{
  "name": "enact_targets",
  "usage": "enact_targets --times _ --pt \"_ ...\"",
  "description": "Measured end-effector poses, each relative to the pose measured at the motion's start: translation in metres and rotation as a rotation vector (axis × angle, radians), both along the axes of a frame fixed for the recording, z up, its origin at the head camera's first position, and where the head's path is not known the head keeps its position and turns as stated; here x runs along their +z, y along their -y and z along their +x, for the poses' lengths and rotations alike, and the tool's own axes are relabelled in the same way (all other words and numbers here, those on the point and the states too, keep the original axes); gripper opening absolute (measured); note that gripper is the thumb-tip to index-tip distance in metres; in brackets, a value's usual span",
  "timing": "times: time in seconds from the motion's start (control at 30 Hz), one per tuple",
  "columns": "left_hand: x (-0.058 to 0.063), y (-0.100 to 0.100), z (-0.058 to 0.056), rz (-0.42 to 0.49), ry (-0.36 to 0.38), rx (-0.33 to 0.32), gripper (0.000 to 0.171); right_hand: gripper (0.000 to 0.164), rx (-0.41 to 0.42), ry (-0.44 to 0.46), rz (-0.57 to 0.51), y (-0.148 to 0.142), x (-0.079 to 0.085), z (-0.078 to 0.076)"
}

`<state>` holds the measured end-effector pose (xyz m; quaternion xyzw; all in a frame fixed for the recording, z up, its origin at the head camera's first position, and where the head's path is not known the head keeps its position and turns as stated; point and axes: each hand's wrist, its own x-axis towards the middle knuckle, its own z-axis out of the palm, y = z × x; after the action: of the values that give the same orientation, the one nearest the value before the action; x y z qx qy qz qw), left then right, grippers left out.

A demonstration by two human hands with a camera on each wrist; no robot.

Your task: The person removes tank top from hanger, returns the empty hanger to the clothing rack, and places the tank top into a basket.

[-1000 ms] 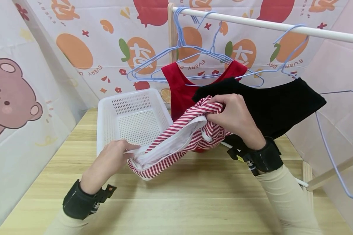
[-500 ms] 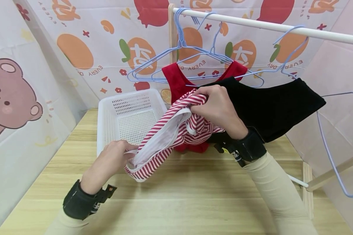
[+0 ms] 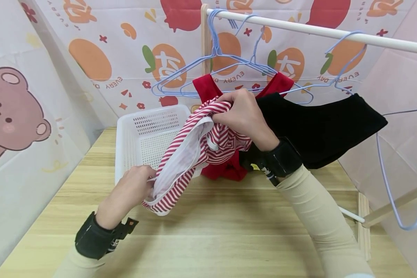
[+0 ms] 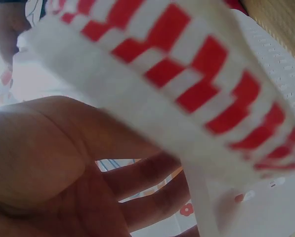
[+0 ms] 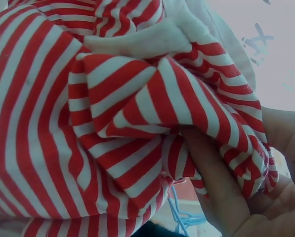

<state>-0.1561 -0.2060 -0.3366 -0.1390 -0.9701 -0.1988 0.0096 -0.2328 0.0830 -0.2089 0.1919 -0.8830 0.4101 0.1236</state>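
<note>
Stretched between both hands is a red-and-white striped garment (image 3: pixel 173 154) with white trim, its long opening showing a white inside. My left hand (image 3: pixel 133 187) pinches the trim at the lower end. At the upper end, my right hand (image 3: pixel 243 117) grips the cloth, which hangs in folds beneath it. In the left wrist view, the white edge band (image 4: pixel 112 94) runs across the thumb. Bunched stripes (image 5: pixel 132 98) fill most of the right wrist view, with the right fingers (image 5: pixel 214 173) tucked into a fold.
A white perforated basket (image 3: pixel 123 150) stands behind the left hand, partly covered by the garment. On the rack's white rod (image 3: pixel 309 33) hang several blue hangers (image 3: pixel 191 67), a red garment (image 3: pixel 206 87) and a black garment (image 3: pixel 319 131). Another hanger (image 3: pixel 390 193) is at the right.
My right hand has moved left and up, carrying its end of the striped garment, which now stands steeper and overlaps the basket. My left hand stays nearly in place.
</note>
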Motion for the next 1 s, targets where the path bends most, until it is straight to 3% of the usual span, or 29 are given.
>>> enact_targets --times 0.2,0.43,1.0 --pt "0.000 0.001 0.000 -0.011 0.024 0.033 0.005 0.040 0.010 0.007 -0.025 0.011 0.004 -0.007" --pt "0.000 0.001 0.001 -0.006 0.048 0.060 0.014 0.040 0.016 0.006 -0.026 0.027 0.007 -0.018" --pt "-0.002 0.002 0.000 -0.018 -0.049 0.038 0.009 0.039 0.006 0.055 -0.068 0.058 0.016 -0.040"
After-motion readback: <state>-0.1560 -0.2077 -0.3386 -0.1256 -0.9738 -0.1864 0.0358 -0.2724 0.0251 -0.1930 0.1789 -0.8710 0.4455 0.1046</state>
